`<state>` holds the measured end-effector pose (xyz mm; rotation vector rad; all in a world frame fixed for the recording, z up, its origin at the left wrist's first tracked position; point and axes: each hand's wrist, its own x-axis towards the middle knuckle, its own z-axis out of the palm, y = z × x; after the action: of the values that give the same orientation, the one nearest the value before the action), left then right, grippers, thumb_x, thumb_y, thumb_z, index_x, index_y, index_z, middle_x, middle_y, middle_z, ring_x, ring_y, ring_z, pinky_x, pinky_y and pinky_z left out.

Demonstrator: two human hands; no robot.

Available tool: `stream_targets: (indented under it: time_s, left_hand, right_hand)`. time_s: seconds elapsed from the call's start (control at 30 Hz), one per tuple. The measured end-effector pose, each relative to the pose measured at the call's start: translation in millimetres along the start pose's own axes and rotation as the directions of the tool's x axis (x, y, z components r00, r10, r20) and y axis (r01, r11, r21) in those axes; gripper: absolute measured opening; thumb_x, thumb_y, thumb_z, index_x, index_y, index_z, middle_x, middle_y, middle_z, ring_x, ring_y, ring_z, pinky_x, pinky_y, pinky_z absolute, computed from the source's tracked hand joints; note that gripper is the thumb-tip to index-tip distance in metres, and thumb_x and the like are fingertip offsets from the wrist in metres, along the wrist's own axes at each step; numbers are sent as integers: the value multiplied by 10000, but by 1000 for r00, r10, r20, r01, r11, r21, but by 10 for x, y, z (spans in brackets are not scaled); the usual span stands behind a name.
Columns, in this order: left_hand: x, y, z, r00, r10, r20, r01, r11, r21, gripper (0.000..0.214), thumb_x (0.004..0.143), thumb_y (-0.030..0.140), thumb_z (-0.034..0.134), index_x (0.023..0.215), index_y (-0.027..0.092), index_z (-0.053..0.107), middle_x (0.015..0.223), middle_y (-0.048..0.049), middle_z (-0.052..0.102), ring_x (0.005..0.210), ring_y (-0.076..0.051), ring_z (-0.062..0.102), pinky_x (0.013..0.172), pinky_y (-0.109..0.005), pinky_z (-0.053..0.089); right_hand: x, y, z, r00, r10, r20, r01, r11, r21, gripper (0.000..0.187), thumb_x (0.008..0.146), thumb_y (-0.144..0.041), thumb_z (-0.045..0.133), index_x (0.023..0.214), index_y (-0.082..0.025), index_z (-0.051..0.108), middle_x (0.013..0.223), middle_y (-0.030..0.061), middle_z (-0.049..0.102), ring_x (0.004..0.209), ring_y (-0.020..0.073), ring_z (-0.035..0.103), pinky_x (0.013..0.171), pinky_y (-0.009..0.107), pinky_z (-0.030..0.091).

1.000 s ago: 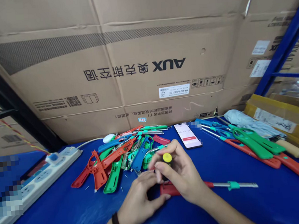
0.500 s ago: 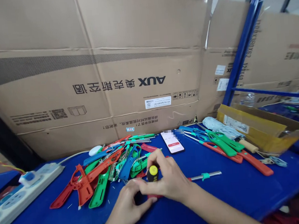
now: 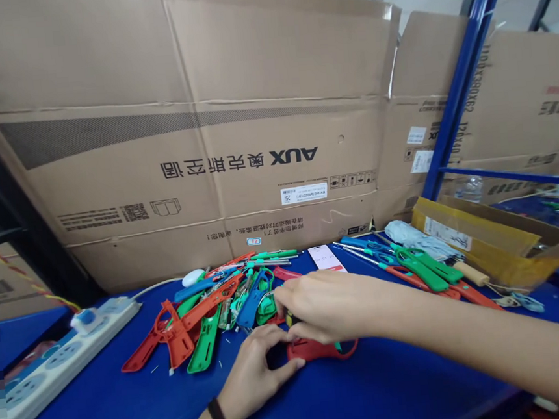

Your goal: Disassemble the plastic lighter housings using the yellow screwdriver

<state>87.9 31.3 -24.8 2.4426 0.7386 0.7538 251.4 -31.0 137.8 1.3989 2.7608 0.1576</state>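
Observation:
On the blue table, my left hand (image 3: pixel 261 367) steadies the left end of a red lighter casing (image 3: pixel 318 351), thumb in front and fingers curled behind. My right hand (image 3: pixel 324 306) is closed around a screwdriver (image 3: pixel 290 319) held upright over that casing. Only a bit of its black and yellow handle shows between the fingers, and its tip is hidden. Part of the casing lies under my right hand, its loop-shaped end sticking out to the right. Behind my hands is a pile of red, green and blue lighter casings (image 3: pixel 203 317) with thin metal tubes.
A phone (image 3: pixel 323 256) lies behind my right wrist. More lighters (image 3: pixel 424 268), a pale cloth (image 3: pixel 416 240) and a yellow-taped carton (image 3: pixel 477 234) are at right. A power strip (image 3: pixel 61 365) runs along the left. A large cardboard sheet (image 3: pixel 238 187) stands at the back.
My right hand has turned over the screwdriver, covering its yellow cap, and its forearm now crosses from the right. More of the red casing shows. The view has shifted slightly.

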Motion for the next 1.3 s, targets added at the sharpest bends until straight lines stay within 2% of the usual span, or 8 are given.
stream_targets:
  time_s: [0.3,0.43,0.6,0.73,0.93,1.07,1.2,1.3]
  left_hand:
    - [0,-33,15,1000,2,-31,-2,1000,-9,215,760,348,685,934,222,676,997,-51,690,958,-240,632,864,-354,505]
    - [10,-39,10,999,10,-31,-10,1000,11,179,763,331,669,882,198,671,948,-57,694,920,-248,636,837,-359,514]
    - [-10,-76,39,999,-11,-54,11,1000,9,203,783,359,633,867,175,646,883,-53,704,851,-245,648,773,-335,537]
    - [7,-38,19,1000,15,-11,-15,1000,11,187,794,376,635,848,202,674,934,-43,709,896,-246,647,806,-333,529]
    - [32,15,-20,1000,15,-17,-15,1000,11,251,763,379,678,965,231,695,1026,-53,697,971,-253,634,872,-366,505]
    - [27,22,-24,1000,-11,10,11,1000,18,237,765,374,682,958,238,702,964,-45,703,936,-237,644,875,-367,500]
    - [21,5,-14,1000,-30,2,30,999,44,266,757,381,689,982,240,700,1038,-59,684,1003,-255,620,896,-383,488]
    - [15,-3,-8,1000,-26,-1,26,998,50,279,752,384,694,990,239,696,1059,-59,679,1016,-259,614,901,-387,485]
  right_hand:
    - [148,-129,113,960,244,-138,-248,969,-18,523,939,-478,345,733,-114,660,682,131,671,654,234,634,541,294,384]
    - [23,-117,8,996,86,-23,-77,965,249,406,778,-347,616,1094,-119,502,1032,124,606,722,180,614,537,242,429]
    - [31,-171,-22,986,-103,130,69,967,243,262,775,-151,582,1021,-73,536,908,127,661,715,183,616,502,228,400]
    - [130,-220,61,999,41,-15,-39,996,82,326,781,-336,602,973,-73,597,742,123,689,616,230,627,436,261,340]
    - [250,-169,-2,959,283,-26,-283,959,4,318,724,-434,644,779,-123,679,753,131,699,726,260,655,573,286,430]
    - [259,-48,34,922,379,-71,-378,925,34,529,877,-556,405,798,-103,665,776,161,683,781,276,647,630,325,436]
    - [197,54,43,970,228,-80,-201,945,256,481,827,-582,493,978,-132,569,889,105,659,755,216,616,582,271,420]
    - [163,75,-68,985,78,155,-130,925,357,370,742,-331,670,1026,-145,525,983,87,637,742,166,610,541,216,412]
